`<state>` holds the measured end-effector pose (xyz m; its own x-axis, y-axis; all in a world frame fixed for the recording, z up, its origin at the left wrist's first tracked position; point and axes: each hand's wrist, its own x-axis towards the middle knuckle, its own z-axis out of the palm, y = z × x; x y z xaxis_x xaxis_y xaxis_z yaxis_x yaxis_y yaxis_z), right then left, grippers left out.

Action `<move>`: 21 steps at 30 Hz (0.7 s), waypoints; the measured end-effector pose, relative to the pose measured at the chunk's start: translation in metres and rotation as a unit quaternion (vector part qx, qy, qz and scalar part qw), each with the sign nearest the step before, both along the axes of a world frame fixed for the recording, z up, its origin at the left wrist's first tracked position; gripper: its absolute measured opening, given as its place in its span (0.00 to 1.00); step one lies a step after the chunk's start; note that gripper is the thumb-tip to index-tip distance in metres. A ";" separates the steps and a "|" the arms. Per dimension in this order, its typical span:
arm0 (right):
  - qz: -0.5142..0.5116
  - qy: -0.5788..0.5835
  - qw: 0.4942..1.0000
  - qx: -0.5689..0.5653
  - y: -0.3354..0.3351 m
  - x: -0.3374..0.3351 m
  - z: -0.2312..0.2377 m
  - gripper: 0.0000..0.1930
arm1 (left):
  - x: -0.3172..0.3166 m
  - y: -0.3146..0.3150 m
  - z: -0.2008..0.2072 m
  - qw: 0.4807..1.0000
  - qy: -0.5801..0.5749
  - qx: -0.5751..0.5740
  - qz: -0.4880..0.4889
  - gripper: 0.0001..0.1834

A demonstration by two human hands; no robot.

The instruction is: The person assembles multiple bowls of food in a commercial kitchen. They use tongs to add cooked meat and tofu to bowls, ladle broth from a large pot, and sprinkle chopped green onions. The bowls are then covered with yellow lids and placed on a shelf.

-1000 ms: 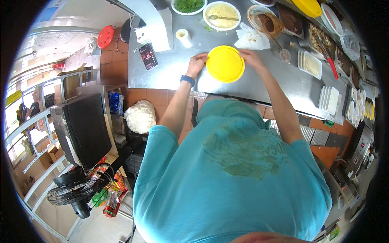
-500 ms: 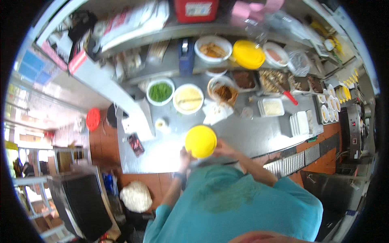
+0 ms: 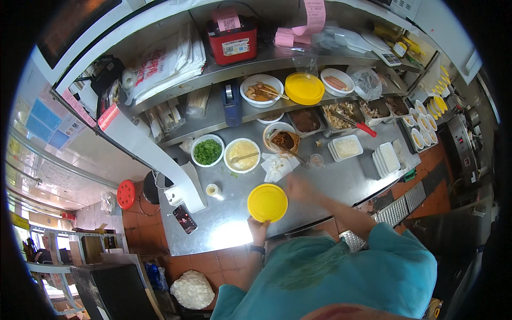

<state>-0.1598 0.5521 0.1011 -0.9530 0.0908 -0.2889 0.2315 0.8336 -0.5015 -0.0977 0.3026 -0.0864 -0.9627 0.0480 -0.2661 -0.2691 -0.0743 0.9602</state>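
A round yellow plastic lid (image 3: 268, 202) is over the steel table's front part, facing up; what lies under it is hidden. My left hand (image 3: 258, 228) grips its near edge, with the fingers partly hidden beneath. To the right of the lid and apart from it, my right hand (image 3: 298, 188) is smeared by motion, so its fingers do not show clearly. Just beyond stands a crumpled white napkin (image 3: 278, 167) beside a bowl of brown sauce (image 3: 282, 141) with a spoon. A bowl of chopped green onion (image 3: 208, 152) and a bowl of minced garlic (image 3: 242, 156) stand further left.
A white tape roll (image 3: 213, 191) and a phone (image 3: 185, 219) lie on the table's left. White trays (image 3: 346, 148) and a red-handled utensil (image 3: 366, 129) are at right. The steel shelf (image 3: 218, 109) behind holds another yellow lid (image 3: 304, 88), bowls and a red printer (image 3: 232, 45).
My right hand has left the yellow lid and moved right and away from me. My left hand stays at the lid's near edge. The view has shifted, showing more of the upper shelf.
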 end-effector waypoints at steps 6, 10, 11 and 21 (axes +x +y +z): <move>-0.183 0.654 0.701 -0.220 0.162 -0.200 0.304 0.24 | 0.000 0.029 0.013 0.989 -0.037 0.080 0.117 0.10; -0.120 0.552 0.752 -0.340 0.189 -0.249 0.357 0.14 | 0.017 0.054 0.048 0.977 -0.086 0.125 0.149 0.10; -0.107 0.526 0.773 -0.337 0.189 -0.236 0.350 0.14 | 0.021 0.058 0.057 0.985 -0.093 0.088 0.117 0.10; 0.122 -0.018 0.978 -0.166 0.274 0.033 0.080 0.20 | 0.046 0.239 0.118 0.980 -0.095 0.172 0.041 0.11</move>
<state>-0.1273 0.8259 0.1810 -0.9233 -0.2432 -0.2972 0.0672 0.6595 -0.7487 -0.0513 0.5413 0.0313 -0.9019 0.0907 -0.4222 -0.4198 -0.4140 0.8077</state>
